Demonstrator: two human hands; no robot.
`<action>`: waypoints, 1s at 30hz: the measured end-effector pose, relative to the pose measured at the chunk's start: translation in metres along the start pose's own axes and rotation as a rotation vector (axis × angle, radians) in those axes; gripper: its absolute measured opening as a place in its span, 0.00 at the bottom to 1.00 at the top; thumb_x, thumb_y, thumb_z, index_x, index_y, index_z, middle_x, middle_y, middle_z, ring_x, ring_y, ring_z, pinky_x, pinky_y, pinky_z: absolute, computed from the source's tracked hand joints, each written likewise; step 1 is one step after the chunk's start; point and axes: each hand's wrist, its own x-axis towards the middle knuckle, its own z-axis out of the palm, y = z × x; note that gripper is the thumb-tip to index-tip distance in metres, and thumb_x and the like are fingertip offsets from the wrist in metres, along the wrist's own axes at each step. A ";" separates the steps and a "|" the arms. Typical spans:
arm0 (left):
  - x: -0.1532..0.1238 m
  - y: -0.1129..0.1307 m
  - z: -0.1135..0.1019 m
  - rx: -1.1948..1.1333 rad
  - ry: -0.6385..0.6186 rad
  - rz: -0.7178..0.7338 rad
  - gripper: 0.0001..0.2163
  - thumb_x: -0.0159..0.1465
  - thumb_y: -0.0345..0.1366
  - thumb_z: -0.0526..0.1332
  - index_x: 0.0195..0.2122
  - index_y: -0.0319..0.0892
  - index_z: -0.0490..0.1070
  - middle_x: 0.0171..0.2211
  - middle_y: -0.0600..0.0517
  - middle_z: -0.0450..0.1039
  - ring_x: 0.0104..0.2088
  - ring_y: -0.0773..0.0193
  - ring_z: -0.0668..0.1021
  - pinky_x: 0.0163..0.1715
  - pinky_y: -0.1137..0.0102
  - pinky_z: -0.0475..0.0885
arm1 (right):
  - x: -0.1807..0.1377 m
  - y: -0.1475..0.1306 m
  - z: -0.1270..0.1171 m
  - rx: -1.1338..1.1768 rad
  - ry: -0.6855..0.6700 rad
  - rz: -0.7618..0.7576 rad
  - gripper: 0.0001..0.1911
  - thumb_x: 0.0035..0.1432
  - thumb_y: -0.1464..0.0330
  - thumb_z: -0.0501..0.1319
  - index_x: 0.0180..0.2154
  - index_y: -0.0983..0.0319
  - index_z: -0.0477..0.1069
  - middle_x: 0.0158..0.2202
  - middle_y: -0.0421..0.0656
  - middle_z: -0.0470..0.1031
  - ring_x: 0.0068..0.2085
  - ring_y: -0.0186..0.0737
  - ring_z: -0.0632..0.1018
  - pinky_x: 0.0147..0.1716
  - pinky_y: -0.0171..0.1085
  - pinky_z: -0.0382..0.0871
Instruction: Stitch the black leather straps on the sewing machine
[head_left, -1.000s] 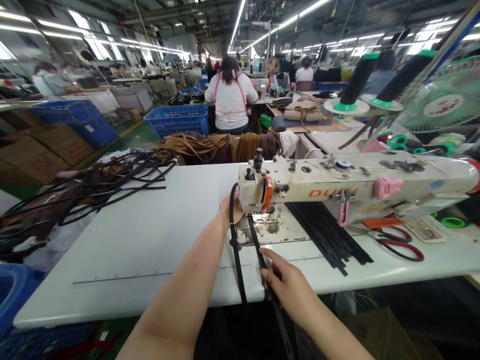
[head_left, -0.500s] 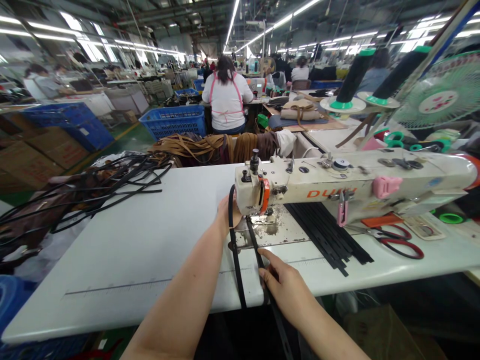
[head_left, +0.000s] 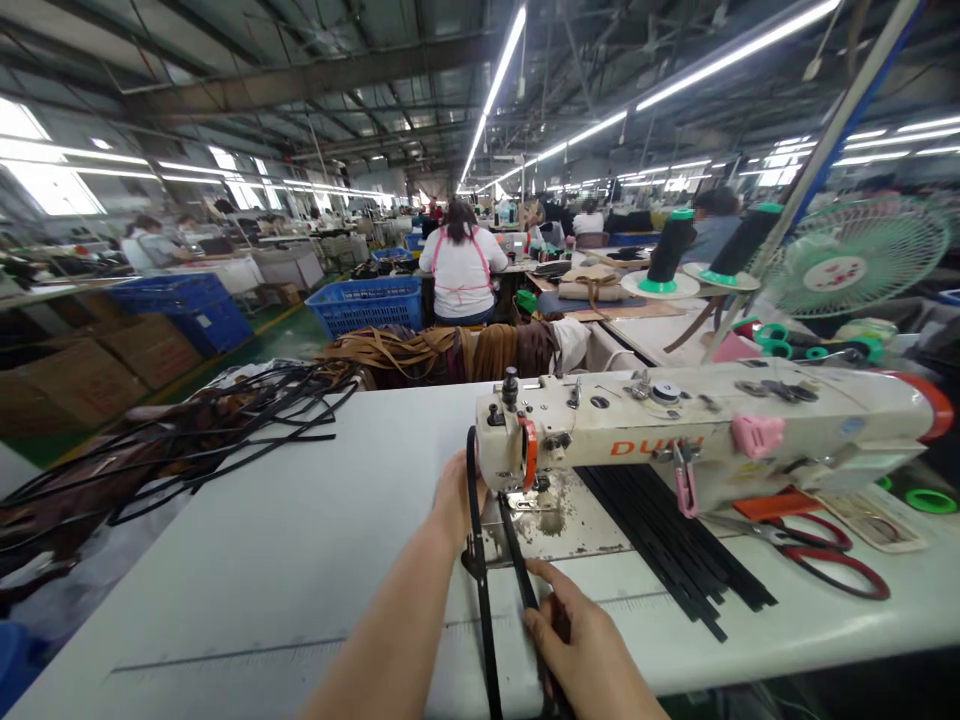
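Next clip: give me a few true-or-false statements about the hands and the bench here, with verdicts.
1. The right hand pinches a black strap in front of the sewing machine. True.
2. The scissors have blue handles. False: the scissors have red handles.
3. The left hand sits beside the machine's needle end. True.
4. The fan stands at the left of the table. False: the fan stands at the right, behind the machine.

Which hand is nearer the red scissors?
Right. The right hand holds the strap left of the scissors; the left hand is farther left, beyond the machine head.
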 end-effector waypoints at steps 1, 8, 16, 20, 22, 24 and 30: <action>-0.004 0.000 0.000 0.000 0.016 -0.011 0.12 0.69 0.31 0.60 0.50 0.41 0.79 0.51 0.45 0.82 0.51 0.47 0.82 0.50 0.57 0.81 | 0.001 0.002 0.000 -0.018 -0.001 0.002 0.26 0.61 0.62 0.58 0.60 0.59 0.72 0.25 0.35 0.70 0.30 0.42 0.77 0.36 0.37 0.70; -0.064 -0.003 0.006 0.052 0.011 0.118 0.12 0.62 0.26 0.65 0.45 0.46 0.81 0.51 0.46 0.81 0.54 0.50 0.81 0.59 0.49 0.77 | 0.005 0.009 -0.002 -0.066 -0.031 -0.020 0.28 0.60 0.63 0.59 0.62 0.61 0.72 0.25 0.35 0.71 0.29 0.40 0.75 0.35 0.37 0.68; -0.100 0.021 -0.012 0.191 -0.139 0.193 0.21 0.71 0.36 0.61 0.65 0.48 0.70 0.64 0.44 0.72 0.66 0.47 0.72 0.68 0.42 0.67 | 0.014 0.002 -0.034 -0.283 0.097 -0.107 0.20 0.65 0.62 0.56 0.53 0.61 0.77 0.33 0.43 0.80 0.35 0.45 0.81 0.40 0.40 0.73; -0.096 0.021 -0.013 0.164 -0.133 0.172 0.17 0.74 0.36 0.56 0.62 0.49 0.72 0.63 0.46 0.74 0.66 0.49 0.73 0.69 0.41 0.66 | 0.025 0.008 -0.066 -0.704 0.376 -0.225 0.18 0.67 0.67 0.54 0.50 0.65 0.78 0.47 0.54 0.80 0.48 0.53 0.80 0.51 0.47 0.73; -0.096 0.020 -0.012 0.165 -0.135 0.170 0.17 0.74 0.36 0.56 0.62 0.49 0.72 0.62 0.46 0.74 0.66 0.49 0.73 0.69 0.42 0.66 | 0.029 0.013 -0.077 -0.936 0.481 -0.255 0.17 0.67 0.69 0.56 0.52 0.68 0.77 0.48 0.58 0.79 0.49 0.58 0.79 0.53 0.51 0.72; -0.096 0.020 -0.012 0.172 -0.138 0.171 0.17 0.74 0.35 0.56 0.62 0.50 0.73 0.62 0.47 0.74 0.66 0.50 0.73 0.69 0.42 0.67 | 0.031 0.018 -0.081 -1.096 0.534 -0.270 0.17 0.66 0.69 0.58 0.53 0.70 0.76 0.47 0.59 0.78 0.48 0.59 0.78 0.52 0.52 0.71; -0.095 0.024 -0.013 0.185 -0.157 0.178 0.17 0.75 0.36 0.55 0.63 0.48 0.72 0.63 0.47 0.74 0.66 0.50 0.72 0.69 0.42 0.65 | 0.035 0.022 -0.081 -1.184 0.515 -0.255 0.13 0.67 0.72 0.59 0.50 0.70 0.77 0.41 0.55 0.78 0.43 0.55 0.78 0.47 0.48 0.72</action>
